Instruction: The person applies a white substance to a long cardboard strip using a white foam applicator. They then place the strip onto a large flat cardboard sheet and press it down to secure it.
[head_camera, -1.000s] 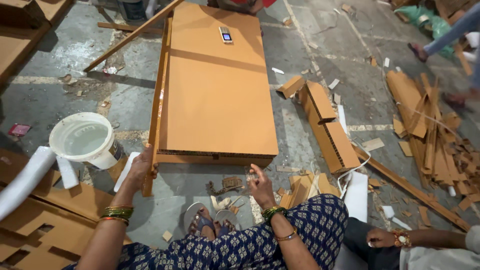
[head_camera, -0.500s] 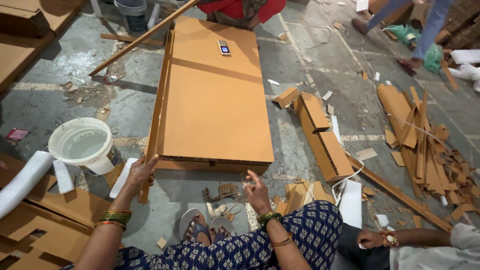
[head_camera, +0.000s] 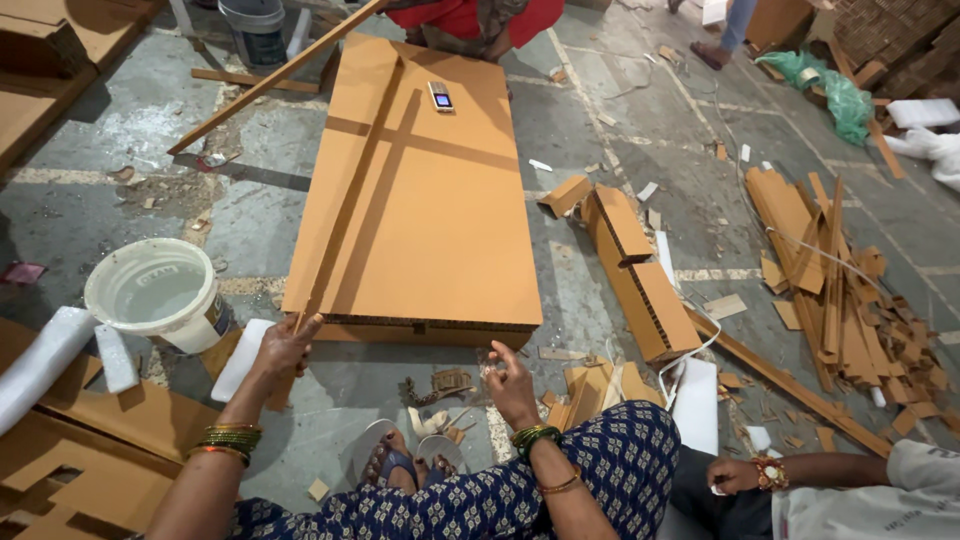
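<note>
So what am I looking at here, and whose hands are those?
The camera sits on a person's head and looks down, so the two arms at the bottom are that person's own. The left hand grips a thin wooden strip along the edge of a big brown board lying on the floor. The right hand hovers by the board's near edge, holding nothing I can make out. A small phone lies on the board. A white bucket stands to the left. The hand at lower right belongs to someone else.
</note>
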